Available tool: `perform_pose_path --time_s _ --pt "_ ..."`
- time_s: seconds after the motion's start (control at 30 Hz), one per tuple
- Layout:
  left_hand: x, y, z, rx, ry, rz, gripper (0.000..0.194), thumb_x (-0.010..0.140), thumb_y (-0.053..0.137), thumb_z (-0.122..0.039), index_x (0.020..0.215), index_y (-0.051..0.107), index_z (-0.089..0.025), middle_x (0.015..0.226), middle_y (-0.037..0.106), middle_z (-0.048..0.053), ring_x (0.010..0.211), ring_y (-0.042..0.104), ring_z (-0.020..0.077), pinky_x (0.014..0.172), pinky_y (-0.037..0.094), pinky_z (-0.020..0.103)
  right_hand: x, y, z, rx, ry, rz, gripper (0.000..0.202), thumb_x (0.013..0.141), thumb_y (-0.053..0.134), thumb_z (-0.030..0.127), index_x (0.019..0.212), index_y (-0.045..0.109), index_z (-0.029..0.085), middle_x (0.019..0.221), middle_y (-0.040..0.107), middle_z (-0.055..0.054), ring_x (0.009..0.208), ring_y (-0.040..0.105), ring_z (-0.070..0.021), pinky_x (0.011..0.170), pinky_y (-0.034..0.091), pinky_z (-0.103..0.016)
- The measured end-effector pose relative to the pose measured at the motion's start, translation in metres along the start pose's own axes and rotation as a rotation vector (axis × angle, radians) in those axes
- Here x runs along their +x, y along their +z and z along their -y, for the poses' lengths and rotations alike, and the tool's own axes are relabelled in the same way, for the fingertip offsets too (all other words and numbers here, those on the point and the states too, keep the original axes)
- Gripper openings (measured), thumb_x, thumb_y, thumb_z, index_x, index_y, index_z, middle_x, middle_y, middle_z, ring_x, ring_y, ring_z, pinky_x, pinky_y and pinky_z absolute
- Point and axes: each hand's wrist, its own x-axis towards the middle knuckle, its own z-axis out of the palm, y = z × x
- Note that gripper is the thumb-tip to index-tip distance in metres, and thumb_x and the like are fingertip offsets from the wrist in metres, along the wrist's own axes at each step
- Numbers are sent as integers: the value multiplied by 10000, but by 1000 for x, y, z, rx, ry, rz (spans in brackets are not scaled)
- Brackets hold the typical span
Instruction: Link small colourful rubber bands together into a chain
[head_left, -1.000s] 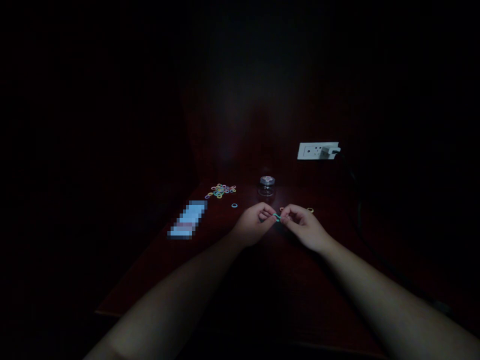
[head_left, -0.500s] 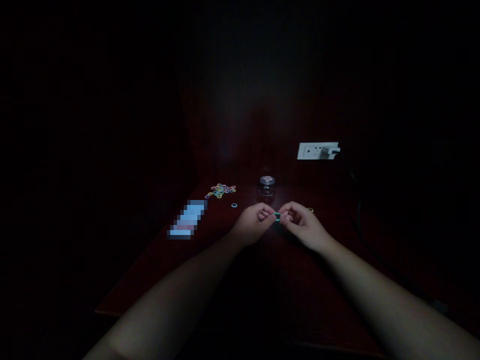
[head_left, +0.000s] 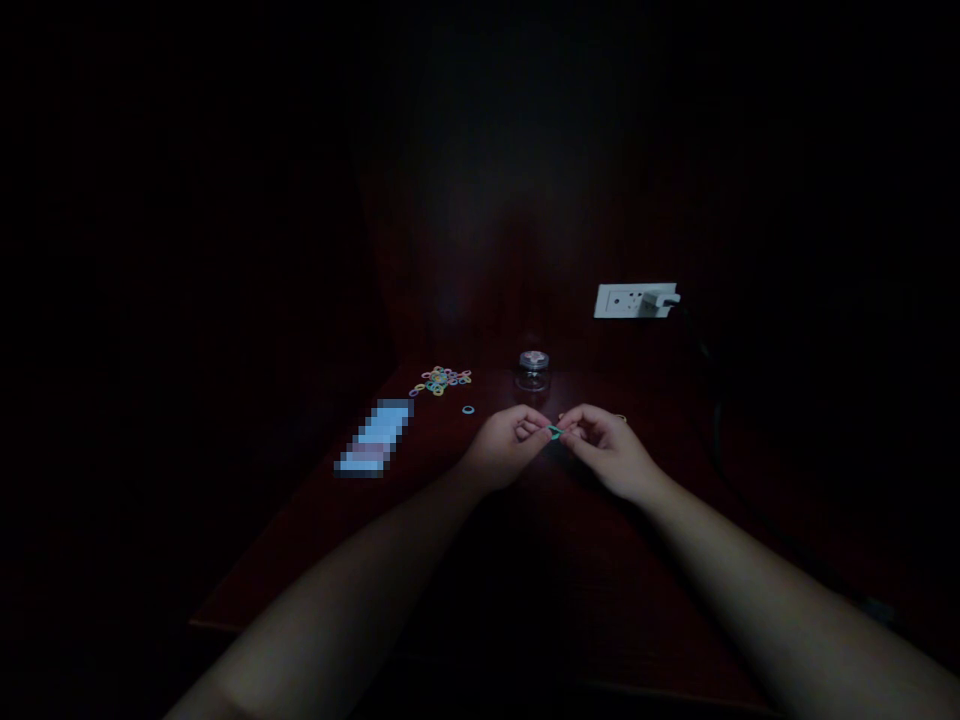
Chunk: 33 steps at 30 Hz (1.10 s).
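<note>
A small green hair tie [head_left: 555,432] is pinched between both hands over the dark red table. My left hand [head_left: 508,447] is closed on its left side with thumb and fingertips. On its right side, my right hand [head_left: 609,450] grips it the same way. Just beyond my hands stands a small clear jar [head_left: 532,372] with a lid on. A pale blue hair tie [head_left: 469,409] lies alone left of my left hand. Behind my right hand, a yellow hair tie [head_left: 621,419] is partly hidden.
Several coloured hair ties [head_left: 441,380] lie in a loose pile at the back left. Nearer sits a blurred-out lit rectangle [head_left: 375,438], perhaps a phone. A white wall socket [head_left: 636,300] holds a plug with a dark cable [head_left: 718,430] running down the right side.
The green hair tie looks narrower and more twisted between my fingertips than before. My hands have come very slightly closer together; the other things lie as they were.
</note>
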Motion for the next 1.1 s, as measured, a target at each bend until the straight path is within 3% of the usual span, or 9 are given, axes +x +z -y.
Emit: perform_pose_path --time_s 0.63,0.93,1.1 --pt "-1 -1 -1 -5 -15 28 149 789 585 -263 814 599 -117 737 633 32 642 556 98 592 433 213 1 -1 0 -36 5 -14 176 788 594 353 783 582 178 586 527 16 554 483 -126 544 403 -260" --pt "-2 -1 -1 -1 -6 12 131 759 610 -254 772 572 -129 761 635 40 660 555 105 593 423 213 0 -1 -1 69 53 -17 178 761 617 337 802 566 172 612 520 18 530 440 -107 497 341 -242" --pt "-2 0 -1 -4 8 24 128 766 600 -249 785 563 -128 721 609 20 613 521 87 573 406 202 0 0 -1 126 92 49 220 738 636 319 878 579 160 639 525 16 540 439 -97 499 329 -232"
